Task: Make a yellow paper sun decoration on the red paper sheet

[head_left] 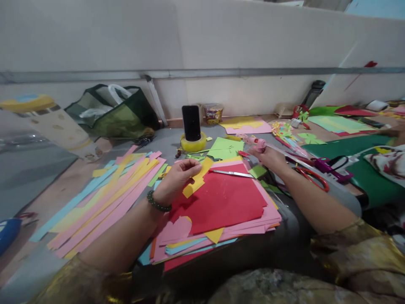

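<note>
My left hand [182, 173], with a dark green bead bracelet at its wrist, pinches a cut strip of yellow paper [198, 180]. This strip hangs over a red sheet [228, 202] on top of a stack of coloured paper. Off to the right, my right hand [268, 156] is closed around a small pink and clear object [257, 143], whose kind I cannot make out. A slim silver tool [232, 173] like a blade or tweezers lies across the red sheet's far edge. Near the stack's front left is a pink cut-out [175, 230].
Long paper strips [117, 198] fan out on the left. Behind the stack, a phone [191, 122] leans upright on a yellow tape roll [193, 145]. A cup [213, 114], a green bag [117, 112] and a tumbler [57, 126] stand farther back. Orange-handled scissors [313, 177] lie right.
</note>
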Motion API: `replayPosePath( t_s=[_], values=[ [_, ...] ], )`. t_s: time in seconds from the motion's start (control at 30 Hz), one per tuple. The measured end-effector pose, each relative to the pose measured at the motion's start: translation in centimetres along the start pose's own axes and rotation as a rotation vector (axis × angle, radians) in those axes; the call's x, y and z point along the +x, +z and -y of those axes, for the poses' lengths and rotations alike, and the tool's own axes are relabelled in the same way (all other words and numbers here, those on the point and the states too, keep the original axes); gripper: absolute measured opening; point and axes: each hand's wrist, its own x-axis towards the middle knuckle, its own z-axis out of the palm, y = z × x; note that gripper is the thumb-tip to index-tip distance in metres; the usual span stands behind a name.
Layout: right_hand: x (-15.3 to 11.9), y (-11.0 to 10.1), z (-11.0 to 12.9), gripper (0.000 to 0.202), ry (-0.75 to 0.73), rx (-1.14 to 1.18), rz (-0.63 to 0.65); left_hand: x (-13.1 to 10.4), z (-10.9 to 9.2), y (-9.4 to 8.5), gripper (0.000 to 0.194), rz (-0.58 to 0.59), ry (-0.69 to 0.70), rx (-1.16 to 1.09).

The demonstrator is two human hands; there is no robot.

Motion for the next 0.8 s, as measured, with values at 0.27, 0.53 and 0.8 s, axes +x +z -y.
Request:
replayPosePath(
  t_s=[0.27,0.53,0.8],
  values=[
    [0.8,-0.1,-0.2,0.047,0.326,-0.338,0.124,0.2,-0.7,0.1,0.03,-0.201,-0.042,-0.285],
    [-0.6,-2.0,0.8,0.047,0.247,-0.469,0.228,0.7,-1.9,-0.6,0.023,-0.416,0.009,-0.464],
    [-5.9,-2.0,6.4,0.019,-0.42,-0.353,0.231,0.0,-1.0,0.7,0.02,-0.209,-0.121,-0.503]
  ],
)
